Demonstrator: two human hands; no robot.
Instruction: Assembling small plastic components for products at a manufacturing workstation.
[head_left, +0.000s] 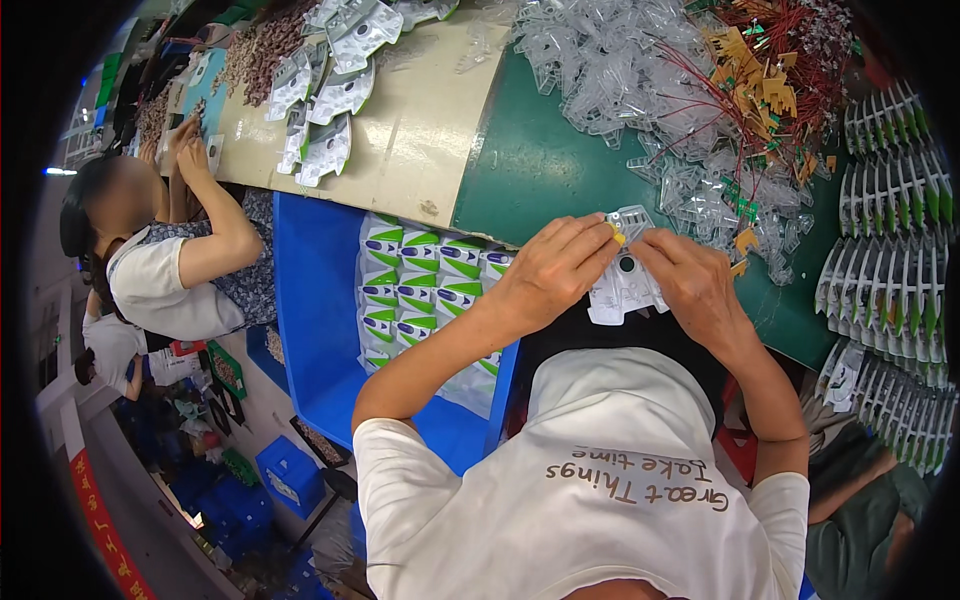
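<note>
Close in front of my body, at the near edge of the green table, both hands hold a white plastic housing shell with a round dark hole in its middle. My left hand is closed on its left side, and a small yellow piece shows at the fingertips. On the right side, my right hand has its fingers bent and pressed together at the shell's upper edge. Whatever those right fingertips pinch besides the shell is hidden. Just beyond the hands lies a heap of transparent plastic parts.
Orange-yellow boards with red wires are piled at the far right. Rows of white-green shells stand along the right side. A blue crate at left holds green-white shells. More shells lie on the beige table, where a co-worker sits.
</note>
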